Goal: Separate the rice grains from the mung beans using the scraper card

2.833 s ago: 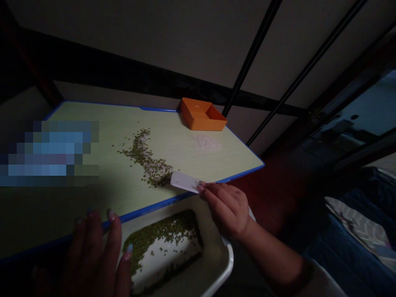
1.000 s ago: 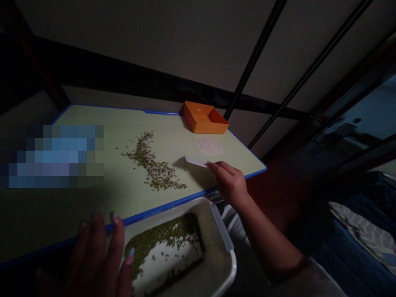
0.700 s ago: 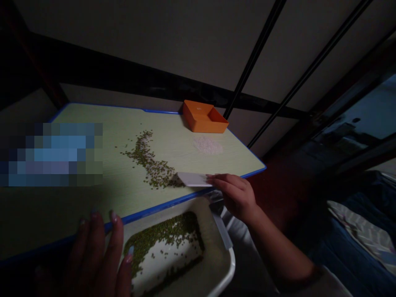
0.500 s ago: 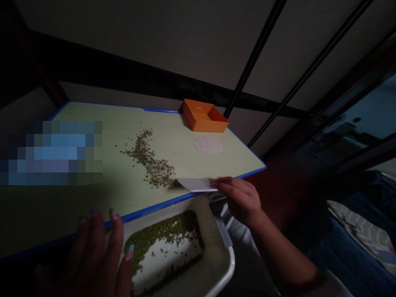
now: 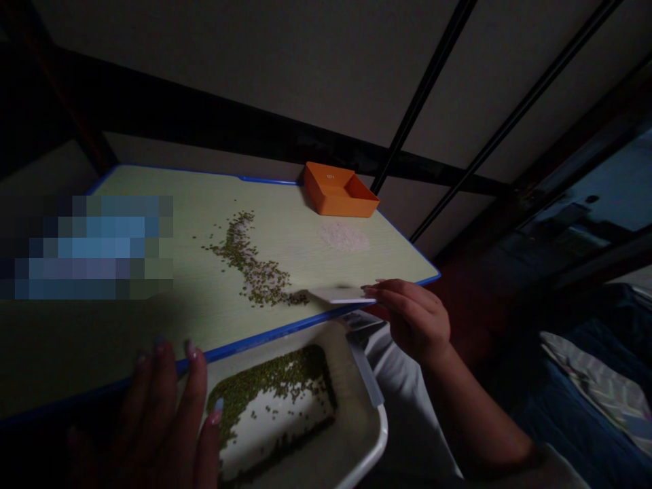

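Note:
My right hand (image 5: 415, 316) grips a thin white flat card or scraper (image 5: 343, 296) by its right end, at the front edge of the table. The scraper's left tip is beside a streak of small green beans (image 5: 265, 280) mixed with white grains. Below the table edge sits a white plastic bin (image 5: 364, 435), with many green beans (image 5: 259, 380) banked along its far and left sides. My left hand (image 5: 163, 407) rests at the bin's left rim, fingers stretched out and slightly apart. Its palm is in deep shadow.
On the light green table (image 5: 173, 319) with a blue edge, an orange box (image 5: 343, 200) stands at the back right. A pile of white grains (image 5: 345, 237) lies in front of it. A pixelated patch covers the left side. Dark blue bedding (image 5: 555, 380) lies at far right.
My right hand has moved right with the scraper, away from the beans, and a few beans now trail toward its tip. My left hand stays at the bin.

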Motion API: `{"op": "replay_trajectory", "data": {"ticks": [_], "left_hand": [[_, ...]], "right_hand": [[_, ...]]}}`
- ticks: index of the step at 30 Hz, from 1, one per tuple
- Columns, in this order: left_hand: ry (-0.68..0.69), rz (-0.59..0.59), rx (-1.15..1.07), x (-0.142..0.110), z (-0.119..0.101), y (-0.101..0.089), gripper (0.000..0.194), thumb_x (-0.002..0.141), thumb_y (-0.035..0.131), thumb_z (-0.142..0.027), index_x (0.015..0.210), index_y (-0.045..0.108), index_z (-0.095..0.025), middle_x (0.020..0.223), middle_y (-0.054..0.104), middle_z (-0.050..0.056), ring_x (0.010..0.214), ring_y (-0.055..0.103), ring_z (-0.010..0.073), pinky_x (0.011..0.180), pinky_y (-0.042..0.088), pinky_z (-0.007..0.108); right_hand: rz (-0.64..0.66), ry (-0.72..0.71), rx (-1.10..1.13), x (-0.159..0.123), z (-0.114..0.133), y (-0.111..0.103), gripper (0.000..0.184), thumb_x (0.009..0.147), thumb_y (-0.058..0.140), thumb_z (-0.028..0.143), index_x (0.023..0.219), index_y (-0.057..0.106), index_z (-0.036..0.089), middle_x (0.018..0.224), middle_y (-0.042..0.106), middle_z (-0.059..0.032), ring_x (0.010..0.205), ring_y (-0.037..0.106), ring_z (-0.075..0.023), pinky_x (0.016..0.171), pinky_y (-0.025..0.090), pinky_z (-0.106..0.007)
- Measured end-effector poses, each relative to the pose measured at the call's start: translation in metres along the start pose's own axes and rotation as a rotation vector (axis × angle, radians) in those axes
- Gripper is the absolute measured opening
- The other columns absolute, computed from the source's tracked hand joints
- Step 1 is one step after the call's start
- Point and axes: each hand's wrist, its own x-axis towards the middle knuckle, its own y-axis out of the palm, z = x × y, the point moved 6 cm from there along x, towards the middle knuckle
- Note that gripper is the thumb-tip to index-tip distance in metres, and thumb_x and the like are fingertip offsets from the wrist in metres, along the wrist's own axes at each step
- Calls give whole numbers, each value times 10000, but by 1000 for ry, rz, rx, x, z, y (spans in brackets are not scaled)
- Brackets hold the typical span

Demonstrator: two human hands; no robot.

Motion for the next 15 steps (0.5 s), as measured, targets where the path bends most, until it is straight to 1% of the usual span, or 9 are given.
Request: {"op": "replay_trajectory", "data": {"ticks": [2, 4, 6, 9, 12, 15], "left_hand": [[-21, 11, 6, -1, 1, 1, 712, 838, 406, -258, 1495, 144, -337, 1678, 131, -12, 1532, 202, 302, 1193, 330, 661], [-31, 18, 16, -3, 2, 2, 701, 843, 392, -262, 1495, 144, -336, 1677, 144, 0, 1528, 214, 304, 1186, 337, 665], [-29, 19, 16, -3, 2, 3, 696, 846, 385, -269, 1496, 144, -329, 1677, 139, 0, 1529, 211, 302, 1190, 334, 663], [-31, -4, 7, -2, 2, 3, 688, 850, 379, -268, 1496, 149, -321, 1679, 125, -13, 1534, 198, 297, 1203, 316, 661], [-33, -9, 10, -1, 1, 3, 678, 853, 368, -262, 1496, 160, -310, 1677, 137, -4, 1532, 204, 300, 1205, 309, 666], [-25, 0, 15, -1, 2, 2, 687, 848, 390, -260, 1495, 166, -301, 1678, 130, 1, 1532, 200, 307, 1198, 325, 662]], "right_hand": [[-19, -27, 6, 0, 8, -4, 279, 940, 517, 75, 1161, 641, 191, 902, 771, -72, 842, 738, -176, 732, 630, -323], [-6, -50, 32, -1, 17, -6, 291, 942, 499, 63, 1179, 635, 163, 928, 772, -88, 879, 737, -182, 765, 633, -340], [46, -81, 46, -2, 28, -4, 298, 946, 475, 60, 1185, 634, 138, 943, 772, -106, 919, 735, -198, 779, 636, -362], [111, -130, 19, -5, 39, 2, 287, 957, 464, 83, 1182, 636, 127, 910, 772, -105, 938, 732, -213, 773, 640, -376], [86, -143, -20, -6, 39, 9, 278, 980, 439, 113, 1180, 631, 122, 903, 770, -111, 928, 732, -212, 740, 640, -362], [43, -144, -63, -7, 32, 15, 280, 980, 436, 105, 1184, 627, 97, 909, 769, -129, 901, 732, -216, 743, 639, -366]]}}
